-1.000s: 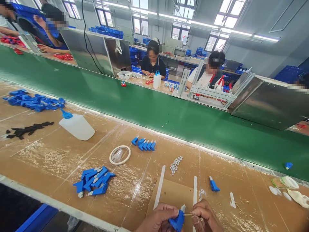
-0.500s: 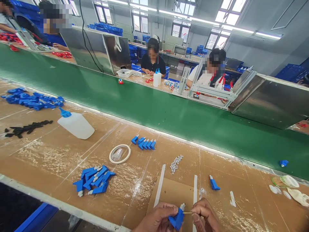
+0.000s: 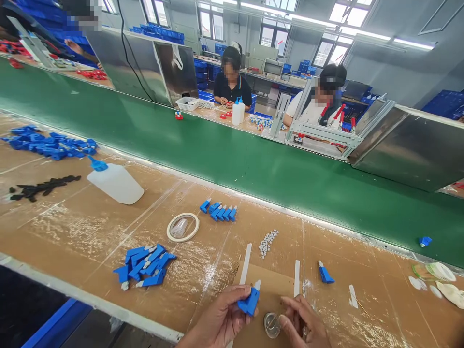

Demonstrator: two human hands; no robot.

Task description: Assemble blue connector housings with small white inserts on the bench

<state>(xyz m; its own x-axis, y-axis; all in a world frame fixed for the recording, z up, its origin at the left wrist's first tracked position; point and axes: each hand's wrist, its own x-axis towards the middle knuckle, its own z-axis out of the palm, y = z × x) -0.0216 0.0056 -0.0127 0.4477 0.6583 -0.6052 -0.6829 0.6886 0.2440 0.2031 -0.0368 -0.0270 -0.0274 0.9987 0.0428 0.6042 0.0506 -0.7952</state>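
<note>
Blue angular plastic piece with a pale tip [image 3: 249, 302]: gripped between thumb and fingers of the left hand [image 3: 225, 311], above the tabletop [image 3: 203, 270], to the left of the clear round dish [image 3: 271, 325] and slightly beyond it. Its long axis slants, pale tip pointing away from the wearer. The right hand [image 3: 304, 323] is the nearer one to the dish, thumb beside the rim; contact and grip state cannot be told. Small grey pieces [image 3: 267, 243] lie beyond the dish. Difference noted: earlier, a thin stick ran from the right fingers to the blue piece; now that link is absent and the dish shows between the hands.
</note>
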